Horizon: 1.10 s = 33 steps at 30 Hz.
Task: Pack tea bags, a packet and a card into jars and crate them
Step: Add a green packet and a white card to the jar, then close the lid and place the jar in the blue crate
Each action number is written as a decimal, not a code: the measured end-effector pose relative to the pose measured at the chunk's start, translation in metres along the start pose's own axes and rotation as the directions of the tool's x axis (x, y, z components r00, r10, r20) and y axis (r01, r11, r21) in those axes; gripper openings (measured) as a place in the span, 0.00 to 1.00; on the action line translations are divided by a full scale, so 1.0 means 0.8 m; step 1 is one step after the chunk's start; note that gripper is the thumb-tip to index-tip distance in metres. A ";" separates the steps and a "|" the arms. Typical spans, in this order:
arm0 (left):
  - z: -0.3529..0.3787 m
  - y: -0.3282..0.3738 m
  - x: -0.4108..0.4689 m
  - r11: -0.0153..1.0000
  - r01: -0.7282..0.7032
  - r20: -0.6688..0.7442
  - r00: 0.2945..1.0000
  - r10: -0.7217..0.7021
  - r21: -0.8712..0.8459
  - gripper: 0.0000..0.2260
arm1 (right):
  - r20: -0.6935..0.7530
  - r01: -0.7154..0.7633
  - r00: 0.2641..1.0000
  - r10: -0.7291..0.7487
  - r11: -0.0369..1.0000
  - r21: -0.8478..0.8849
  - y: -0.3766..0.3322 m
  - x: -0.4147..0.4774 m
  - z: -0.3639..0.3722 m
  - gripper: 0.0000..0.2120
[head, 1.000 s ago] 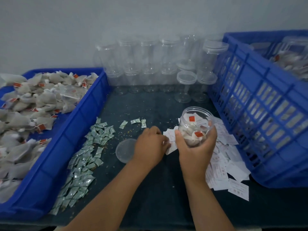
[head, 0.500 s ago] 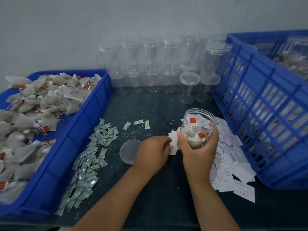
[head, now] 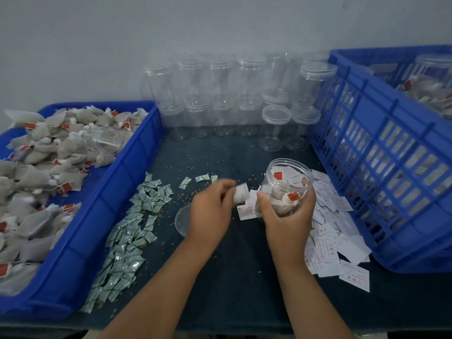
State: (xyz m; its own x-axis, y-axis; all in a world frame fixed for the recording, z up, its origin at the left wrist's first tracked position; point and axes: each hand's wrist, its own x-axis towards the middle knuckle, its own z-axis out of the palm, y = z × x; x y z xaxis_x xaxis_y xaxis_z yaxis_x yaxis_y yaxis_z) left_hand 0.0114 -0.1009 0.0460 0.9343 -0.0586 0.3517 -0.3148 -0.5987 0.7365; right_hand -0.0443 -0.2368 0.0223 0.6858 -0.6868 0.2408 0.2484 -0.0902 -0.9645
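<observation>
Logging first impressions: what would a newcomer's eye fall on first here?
At centre, the right hand grips an open jar of tea bags while the left hand pinches a white slip beside it. A blue tray of loose tea bags fills the left; stacked clear jars stand at the back.

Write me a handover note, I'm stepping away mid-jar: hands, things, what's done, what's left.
Right hand grips the open jar, tilted, tea bags inside.
Left hand pinches a white card beside its mouth.
Lid lies on the table left of the jar; crate stands at right.
Done: tea bags in; packet cannot be seen.
Left: card in, lid on, jar into crate.
</observation>
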 end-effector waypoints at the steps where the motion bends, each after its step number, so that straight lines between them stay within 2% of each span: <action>1: -0.011 0.008 0.007 0.995 0.065 -0.021 0.998 -0.067 -0.081 0.10 | 0.037 0.000 0.999 -0.001 1.000 0.017 -0.001 -0.001 0.000 0.45; 2: -0.022 0.016 0.013 0.984 0.105 -0.040 0.993 -0.112 -0.145 0.12 | 0.083 -0.002 0.997 0.001 1.000 0.023 -0.002 -0.003 0.000 0.45; 4: -0.045 0.033 0.020 0.965 0.063 -0.109 0.990 -0.094 -0.253 0.11 | 0.184 0.008 0.983 -0.010 1.000 0.015 -0.001 -0.007 0.001 0.43; 5: -0.056 0.043 0.021 0.964 -0.008 -0.145 0.989 -0.031 -0.265 0.09 | 0.238 0.018 0.971 -0.020 1.000 0.010 -0.001 -0.009 0.002 0.41; 7: -0.076 0.058 0.022 0.959 -0.234 -0.158 0.965 0.209 -0.160 0.07 | 0.322 0.041 0.946 -0.040 0.999 0.002 -0.003 -0.014 0.004 0.39; 9: -0.089 0.065 0.024 0.889 -0.457 -0.021 0.889 0.457 -0.008 0.07 | 0.363 0.060 0.930 -0.055 0.998 -0.002 -0.005 -0.018 0.005 0.39; 10: -0.093 0.067 0.025 0.851 -0.523 0.103 0.850 0.516 0.051 0.08 | 0.380 0.070 0.923 -0.065 0.998 0.000 -0.005 -0.019 0.005 0.39; 11: -0.096 0.068 0.025 0.824 -0.557 0.236 0.819 0.524 0.103 0.08 | 0.395 0.085 0.915 -0.081 0.996 0.007 -0.004 -0.019 0.005 0.39; 13: -0.099 0.068 0.022 0.803 -0.572 0.462 0.765 0.449 0.167 0.11 | 0.404 0.106 0.909 -0.099 0.994 0.006 0.000 -0.018 0.003 0.39; 15: -0.096 0.064 0.015 0.788 -0.581 0.570 0.724 0.388 0.202 0.22 | 0.399 0.104 0.913 -0.083 0.994 -0.030 0.001 -0.018 0.001 0.39; 17: -0.092 0.061 0.011 0.754 -0.606 0.584 0.718 0.380 0.254 0.27 | 0.391 0.129 0.916 -0.085 0.988 -0.087 0.001 -0.019 0.000 0.39; 20: -0.090 0.058 0.010 0.738 -0.617 0.549 0.731 0.405 0.276 0.28 | 0.403 0.175 0.908 -0.111 0.977 -0.125 0.001 -0.020 0.002 0.40; 25: -0.095 0.048 0.009 0.819 -0.542 0.405 0.802 0.438 0.188 0.19 | 0.429 0.147 0.898 -0.097 0.986 -0.085 0.005 -0.019 0.006 0.41; 27: -0.095 0.040 0.009 0.808 -0.567 0.389 0.788 0.477 0.158 0.18 | 0.437 0.156 0.891 -0.123 0.987 -0.041 0.005 -0.019 0.006 0.40; 28: -0.093 0.036 0.008 0.815 -0.563 0.326 0.802 0.500 0.137 0.17 | 0.441 0.163 0.887 -0.137 0.986 -0.022 0.005 -0.019 0.006 0.41; 29: -0.091 0.032 0.007 0.851 -0.515 0.184 0.851 0.492 0.106 0.17 | 0.439 0.171 0.886 -0.148 0.985 -0.013 0.005 -0.020 0.006 0.41; 31: -0.093 0.019 0.007 0.955 -0.295 -0.143 0.945 0.294 0.018 0.16 | 0.430 0.191 0.888 -0.164 0.981 -0.019 0.003 -0.022 0.006 0.42; 32: -0.095 0.009 0.009 0.987 -0.159 -0.205 0.966 0.155 -0.003 0.16 | 0.432 0.198 0.886 -0.170 0.980 -0.019 0.003 -0.022 0.006 0.43; 33: -0.098 -0.005 0.011 0.998 -0.036 -0.165 0.985 0.044 0.051 0.15 | 0.438 0.199 0.882 -0.172 0.980 -0.014 0.004 -0.023 0.006 0.43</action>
State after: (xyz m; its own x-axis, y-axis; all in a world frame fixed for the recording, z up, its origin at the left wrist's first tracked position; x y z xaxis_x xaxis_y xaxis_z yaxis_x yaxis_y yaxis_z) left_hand 0.0074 -0.0367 0.0912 0.8788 0.0480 0.4748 -0.3397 -0.6359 0.6930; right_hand -0.0526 -0.2208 0.0155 0.8621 -0.2742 0.4262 0.3697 -0.2352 -0.8989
